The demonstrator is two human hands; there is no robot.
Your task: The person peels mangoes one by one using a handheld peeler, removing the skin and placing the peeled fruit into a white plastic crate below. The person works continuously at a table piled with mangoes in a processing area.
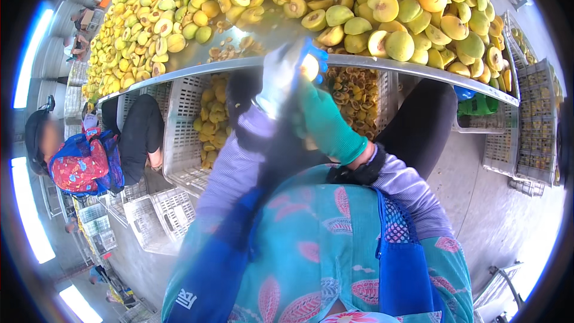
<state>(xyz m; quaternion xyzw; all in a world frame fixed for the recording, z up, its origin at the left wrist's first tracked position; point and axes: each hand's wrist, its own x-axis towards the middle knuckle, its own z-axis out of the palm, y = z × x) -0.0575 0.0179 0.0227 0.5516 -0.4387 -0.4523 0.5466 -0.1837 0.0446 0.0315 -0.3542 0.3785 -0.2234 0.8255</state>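
Note:
My left hand (279, 72), in a white glove, is raised at the metal rim of the work table. A pale yellow piece of fruit (309, 67), seemingly peach, shows among blue-coated glove fingers (319, 56) and appears gripped by this hand. Just below it, close against the left hand, is my right hand (320, 114) in a green knitted glove. Its fingers are blurred and partly hidden, so whether it holds a tool cannot be told. Beyond both hands lie heaps of halved yellow-green peaches (383, 6), some with reddish stone cavities showing.
The table's metal edge (179, 68) crosses in front of me. Below stand a crate (184, 107) of peaches and another holding small brown-yellow pieces (354, 98). A co-worker (83, 161) sits at left near white plastic crates (157, 220). More crates (536, 121) are stacked at right.

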